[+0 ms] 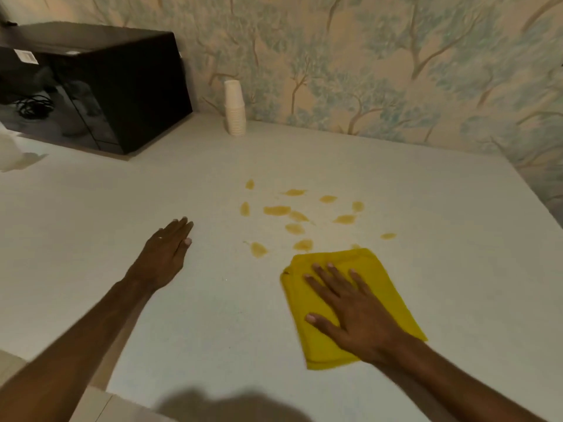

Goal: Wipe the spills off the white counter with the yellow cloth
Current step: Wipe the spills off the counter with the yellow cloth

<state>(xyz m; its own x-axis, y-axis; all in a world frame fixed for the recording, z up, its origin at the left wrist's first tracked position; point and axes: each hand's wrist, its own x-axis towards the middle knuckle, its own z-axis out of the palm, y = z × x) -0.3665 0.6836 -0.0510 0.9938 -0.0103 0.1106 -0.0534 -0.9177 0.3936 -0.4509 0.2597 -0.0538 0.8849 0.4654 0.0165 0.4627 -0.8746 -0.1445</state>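
Observation:
A folded yellow cloth (pixel 374 278) lies flat on the white counter (pixel 213 315), right of centre. My right hand (pixel 350 306) rests palm down on top of it, fingers spread. Just beyond the cloth's far edge, several amber spills (pixel 277 210) dot the counter. My left hand (pixel 164 251) lies flat on the bare counter to the left of the spills, fingers together and holding nothing.
A black microwave (pixel 122 86) stands at the back left. A stack of white paper cups (pixel 235 108) stands against the patterned wall. A white object (pixel 9 153) sits at the far left edge. The counter's near edge runs along the bottom left.

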